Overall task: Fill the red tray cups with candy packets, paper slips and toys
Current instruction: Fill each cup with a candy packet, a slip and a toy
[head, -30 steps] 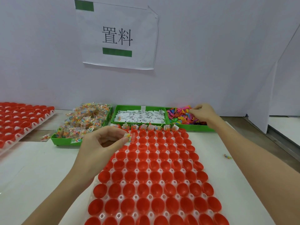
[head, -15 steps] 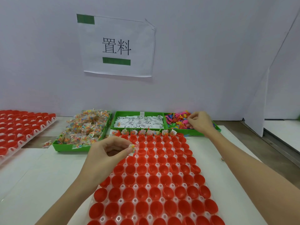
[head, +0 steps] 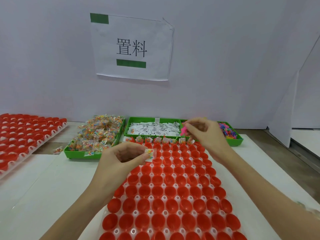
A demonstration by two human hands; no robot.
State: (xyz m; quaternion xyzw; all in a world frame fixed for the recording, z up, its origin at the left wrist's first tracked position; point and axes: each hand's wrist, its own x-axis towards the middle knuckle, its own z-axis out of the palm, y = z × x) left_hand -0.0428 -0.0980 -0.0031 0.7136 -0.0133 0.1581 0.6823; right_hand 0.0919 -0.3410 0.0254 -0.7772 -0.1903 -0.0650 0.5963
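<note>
The red cup tray [head: 173, 196] lies on the white table [head: 43, 187], and everything else sits around it. Its farthest row of cups already holds candy packets and paper slips; the cups nearer the camera look empty. Just beyond the tray's far edge stand three green bins: the left bin [head: 81, 154] is heaped with candy packets, the middle bin [head: 154, 129] is filled with white paper slips, and the right bin [head: 232, 137] holds small colourful plastic toys. Over the tray's far left corner, the left hand [head: 121, 161] pinches a candy packet [head: 150, 153] between thumb and fingertips. Over its far right corner, the right hand [head: 206, 135] pinches a pink toy [head: 183, 131]. Well left of the tray rests a second red cup tray [head: 22, 134].
</note>
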